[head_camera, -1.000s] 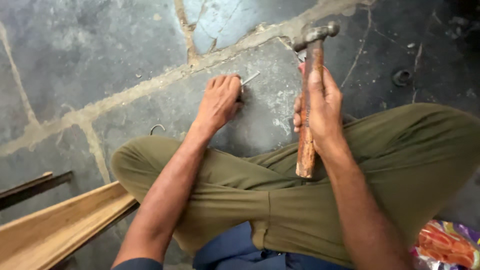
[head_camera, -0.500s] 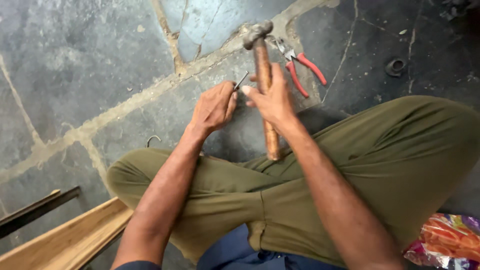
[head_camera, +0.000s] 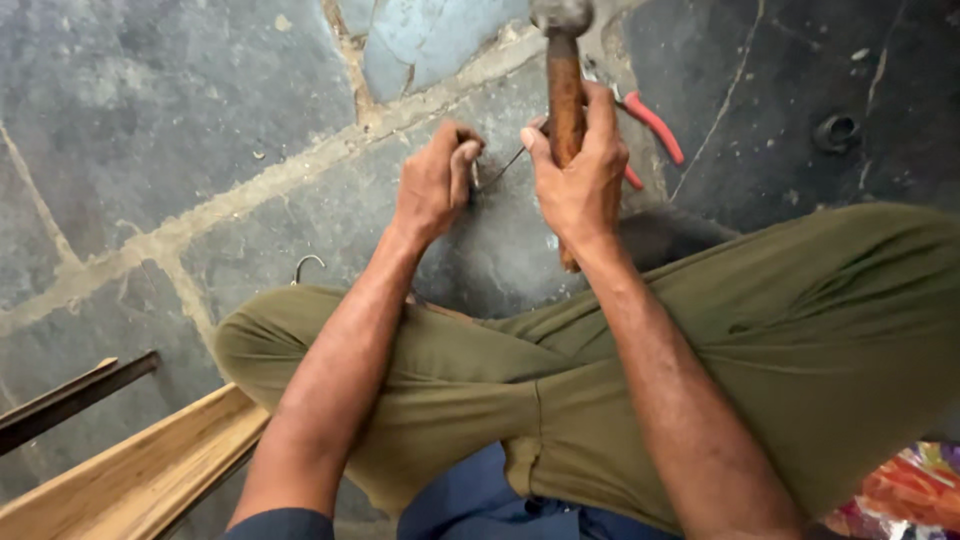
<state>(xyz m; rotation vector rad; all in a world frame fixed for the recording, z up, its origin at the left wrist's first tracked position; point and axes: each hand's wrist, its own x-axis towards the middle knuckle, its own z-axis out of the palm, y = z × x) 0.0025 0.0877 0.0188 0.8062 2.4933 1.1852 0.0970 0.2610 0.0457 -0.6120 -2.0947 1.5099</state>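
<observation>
The stone floor (head_camera: 180, 130) filled most of the view, dark slabs with pale mortar lines running from near left to far right. The person sat cross-legged on it in olive trousers (head_camera: 780, 340). At the near left lay a wooden moulding strip (head_camera: 130, 480) with a dark metal bar (head_camera: 70, 395) just beyond it.

The right hand (head_camera: 580, 180) was wrapped fully round the wooden handle of a hammer (head_camera: 563, 90), head up and far from the body, held rather near the middle of the handle. The left hand (head_camera: 435, 180) was pinched shut on a thin nail (head_camera: 505, 165), which slanted down onto the floor between the two hands. Red-handled pliers (head_camera: 650, 125) lay on the floor just right of the hammer, partly hidden by it. A small bent wire hook (head_camera: 308, 265) sat by the left knee, and a dark ring (head_camera: 836, 130) lay far right.

To do this well, it seemed best to keep the nail pressed flat on the slab, fingertips clear of the strike point, and to use short, light blows with the hammer face square.
</observation>
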